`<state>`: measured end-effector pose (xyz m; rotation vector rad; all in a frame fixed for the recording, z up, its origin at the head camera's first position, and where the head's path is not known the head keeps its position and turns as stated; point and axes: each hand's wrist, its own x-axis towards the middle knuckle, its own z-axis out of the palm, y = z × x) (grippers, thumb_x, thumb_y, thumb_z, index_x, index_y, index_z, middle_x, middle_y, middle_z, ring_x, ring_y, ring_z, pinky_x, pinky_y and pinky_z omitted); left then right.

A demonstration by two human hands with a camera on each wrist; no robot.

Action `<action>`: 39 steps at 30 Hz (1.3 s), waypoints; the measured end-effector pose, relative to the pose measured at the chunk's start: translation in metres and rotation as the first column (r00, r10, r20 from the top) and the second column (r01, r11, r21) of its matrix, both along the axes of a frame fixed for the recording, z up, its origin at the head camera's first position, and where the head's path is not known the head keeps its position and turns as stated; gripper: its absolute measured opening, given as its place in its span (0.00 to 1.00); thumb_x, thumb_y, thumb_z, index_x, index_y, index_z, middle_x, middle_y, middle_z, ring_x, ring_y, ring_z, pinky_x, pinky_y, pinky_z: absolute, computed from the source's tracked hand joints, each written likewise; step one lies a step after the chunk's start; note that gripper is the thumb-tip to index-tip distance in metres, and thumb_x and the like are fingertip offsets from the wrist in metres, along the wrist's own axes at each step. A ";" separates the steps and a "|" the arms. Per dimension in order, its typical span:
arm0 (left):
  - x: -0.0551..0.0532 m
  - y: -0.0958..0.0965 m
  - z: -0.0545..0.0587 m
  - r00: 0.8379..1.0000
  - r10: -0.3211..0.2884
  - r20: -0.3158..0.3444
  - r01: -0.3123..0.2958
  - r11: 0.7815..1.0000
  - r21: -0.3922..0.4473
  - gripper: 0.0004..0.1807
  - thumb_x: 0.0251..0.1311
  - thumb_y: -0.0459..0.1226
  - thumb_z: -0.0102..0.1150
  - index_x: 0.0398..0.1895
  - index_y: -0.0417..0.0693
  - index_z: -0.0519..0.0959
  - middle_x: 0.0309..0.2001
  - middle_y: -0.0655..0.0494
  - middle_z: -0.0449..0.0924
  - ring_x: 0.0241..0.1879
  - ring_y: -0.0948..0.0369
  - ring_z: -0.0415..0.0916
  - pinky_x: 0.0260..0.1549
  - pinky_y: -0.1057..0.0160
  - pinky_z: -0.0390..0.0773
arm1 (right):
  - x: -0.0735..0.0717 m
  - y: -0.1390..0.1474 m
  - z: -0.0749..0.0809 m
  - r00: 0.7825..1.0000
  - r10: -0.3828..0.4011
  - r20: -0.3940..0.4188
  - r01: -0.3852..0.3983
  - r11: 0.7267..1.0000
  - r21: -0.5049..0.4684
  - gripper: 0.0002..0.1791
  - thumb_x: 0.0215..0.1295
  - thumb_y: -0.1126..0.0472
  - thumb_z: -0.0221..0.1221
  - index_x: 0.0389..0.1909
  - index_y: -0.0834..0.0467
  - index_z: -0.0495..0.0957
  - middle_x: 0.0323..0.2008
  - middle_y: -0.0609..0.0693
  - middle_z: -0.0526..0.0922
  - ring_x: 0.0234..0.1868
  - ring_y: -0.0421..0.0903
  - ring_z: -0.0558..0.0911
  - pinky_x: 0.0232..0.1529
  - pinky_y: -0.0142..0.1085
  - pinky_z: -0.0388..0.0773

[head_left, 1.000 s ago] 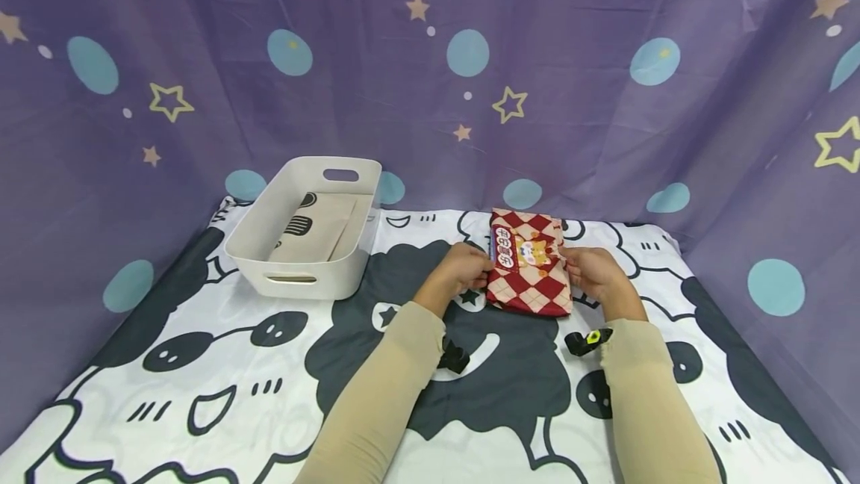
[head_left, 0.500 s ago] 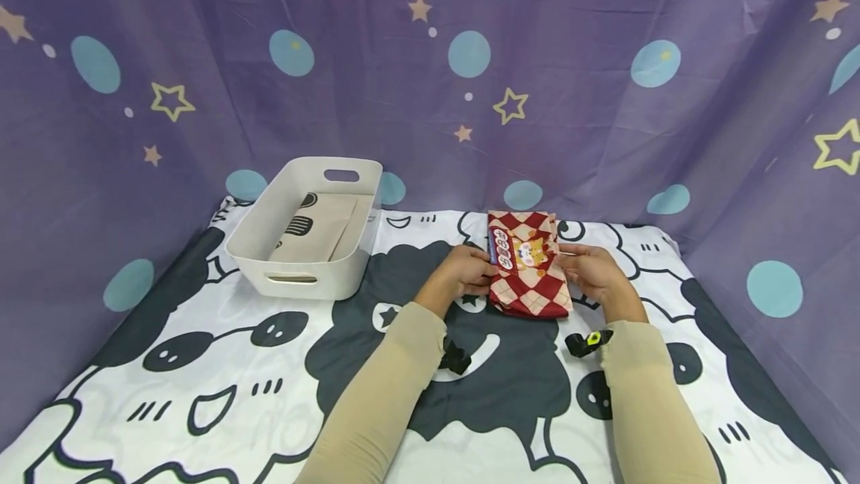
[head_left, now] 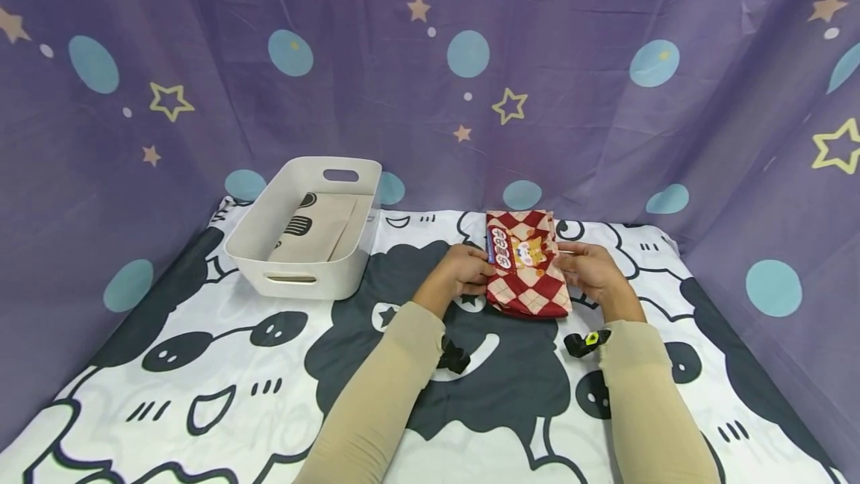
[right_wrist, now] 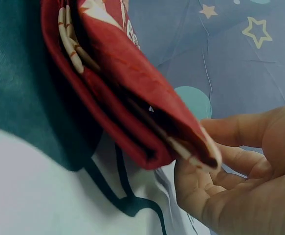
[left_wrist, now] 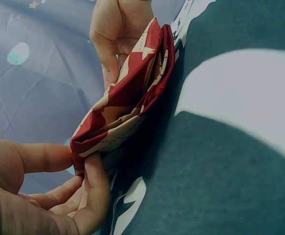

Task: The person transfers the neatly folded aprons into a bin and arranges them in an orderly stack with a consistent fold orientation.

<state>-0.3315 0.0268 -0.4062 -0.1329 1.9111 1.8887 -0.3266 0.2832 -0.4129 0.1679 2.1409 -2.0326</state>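
Observation:
A folded red-and-cream checked cloth (head_left: 527,293) lies toward the back of the bed-like surface, right of centre, with a cartoon animal and lettering printed on top. At its left edge my left hand (head_left: 460,275) pinches the fabric; the left wrist view has the thumb and a finger on either side of a folded corner (left_wrist: 91,142). My right hand (head_left: 593,271) holds the opposite edge, its thumb above and fingers below a flap (right_wrist: 206,152) in the right wrist view. Several stacked layers show along the near side. What kind of cloth article it is cannot be told.
To the left stands a white plastic basket (head_left: 302,282) with handle holes, a folded beige cloth (head_left: 312,226) with dark prints lying inside. A black-and-white cartoon sheet (head_left: 222,379) covers the surface. Behind hangs a purple curtain (head_left: 376,95) with stars and dots.
The checked cloth's far edge has shifted slightly left, and its right side has narrowed a little. The right hand has moved slightly left with it; the left hand has barely moved.

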 end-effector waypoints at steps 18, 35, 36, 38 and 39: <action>0.000 -0.008 0.010 0.999 0.043 -0.019 -0.043 0.999 0.011 0.19 0.59 0.23 0.64 0.53 0.40 0.76 0.38 0.46 0.81 0.31 0.58 0.79 0.24 0.62 0.80 | -0.002 -0.013 0.007 0.998 -0.058 -0.037 0.059 0.998 0.023 0.32 0.70 0.73 0.55 0.74 0.67 0.62 0.55 0.57 0.78 0.44 0.40 0.81 0.42 0.32 0.83; 0.002 -0.010 0.020 0.997 0.036 -0.065 -0.032 0.998 0.055 0.22 0.59 0.24 0.63 0.58 0.40 0.76 0.48 0.43 0.82 0.37 0.55 0.81 0.30 0.59 0.82 | 0.004 -0.010 0.022 0.992 -0.086 -0.088 0.082 0.996 -0.044 0.32 0.69 0.75 0.55 0.74 0.69 0.62 0.44 0.45 0.81 0.42 0.38 0.82 0.39 0.32 0.84; 0.002 -0.010 0.020 0.997 0.038 -0.064 -0.035 0.998 0.056 0.22 0.60 0.24 0.63 0.58 0.40 0.76 0.48 0.42 0.82 0.37 0.55 0.81 0.30 0.58 0.82 | 0.005 -0.011 0.023 0.993 -0.083 -0.087 0.080 0.996 -0.043 0.32 0.69 0.75 0.55 0.74 0.69 0.62 0.43 0.45 0.81 0.42 0.38 0.82 0.39 0.32 0.84; 0.002 -0.011 0.022 0.997 0.042 -0.063 -0.038 0.998 0.056 0.22 0.60 0.24 0.63 0.58 0.40 0.76 0.49 0.42 0.82 0.38 0.54 0.81 0.32 0.57 0.82 | 0.004 -0.012 0.024 0.993 -0.083 -0.087 0.081 0.996 -0.035 0.32 0.69 0.74 0.55 0.74 0.68 0.62 0.43 0.45 0.81 0.42 0.39 0.81 0.39 0.32 0.83; 0.003 -0.012 0.022 0.997 0.045 -0.065 -0.041 0.998 0.057 0.22 0.60 0.24 0.63 0.58 0.40 0.76 0.49 0.42 0.82 0.38 0.54 0.81 0.32 0.57 0.82 | 0.004 -0.013 0.025 0.993 -0.084 -0.088 0.082 0.996 -0.027 0.32 0.69 0.74 0.55 0.74 0.68 0.63 0.44 0.45 0.81 0.42 0.39 0.81 0.40 0.32 0.83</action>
